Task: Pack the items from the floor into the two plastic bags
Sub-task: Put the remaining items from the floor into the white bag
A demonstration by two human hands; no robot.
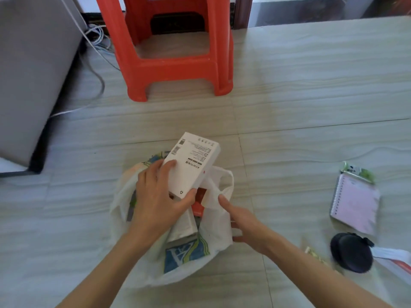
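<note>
From where I sit, the left hand (159,196) is wrapped round the lower end of a white charger box (193,166), thumb on the near edge and fingers over the far side, holding it tilted above the mouth of the white plastic bag (219,227). The box is clear of the floor and only partly over the opening, not yet inside. The right hand (244,221) pinches nothing that I can make out; its forefinger is stretched out against the bag's rim near the handle loop, and the other fingers are hidden behind the film, so I cannot tell whether they grasp it.

I judge the box light and stiff, with smooth card faces that could slide in a loose hold (the narrow sides give a surer purchase than the broad printed face). The bag is thin and limp and will fold shut unless its rim is held wide. Inside it lie another white box and something red.

Still on the floor to the right: a pink spiral notebook (355,205) and a round black zip case (351,252). A red plastic stool (178,70) stands well beyond.
</note>
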